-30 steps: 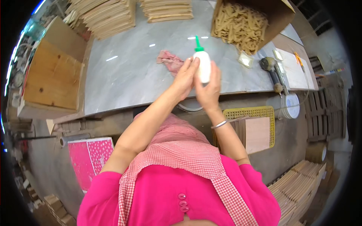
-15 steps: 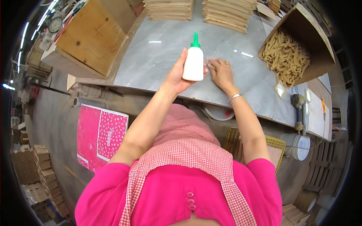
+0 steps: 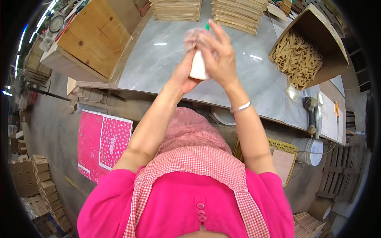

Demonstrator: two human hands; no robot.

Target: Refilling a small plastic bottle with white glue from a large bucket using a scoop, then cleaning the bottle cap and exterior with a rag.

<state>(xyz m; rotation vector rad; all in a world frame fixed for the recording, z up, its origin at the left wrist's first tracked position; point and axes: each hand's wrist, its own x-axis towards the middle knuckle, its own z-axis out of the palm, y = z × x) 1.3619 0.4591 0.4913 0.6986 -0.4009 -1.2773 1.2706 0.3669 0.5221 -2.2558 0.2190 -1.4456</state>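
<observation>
Over the near part of the table, my left hand [image 3: 183,72] is wrapped round the lower part of a white squeeze bottle [image 3: 199,68]. Only the green nozzle tip [image 3: 207,26] shows above my fingers; the rest of the cap is hidden. Across the bottle's upper part, my right hand [image 3: 220,55] presses a crumpled pinkish-white cloth [image 3: 193,39], with one finger sticking up beside the nozzle. The cloth and right fingertips are slightly smeared by motion.
Stacks of thin wooden boards [image 3: 238,15] stand at the table's [image 3: 154,65] far edge. An open carton [image 3: 333,47] of tan strips [image 3: 299,59] lies at right, near a power tool [image 3: 309,109]. A wooden box [image 3: 93,43] stands at left.
My right hand has come up from the tabletop with the cloth and now covers the bottle's upper part. The bottle, plainly visible before, is tilted slightly and mostly hidden.
</observation>
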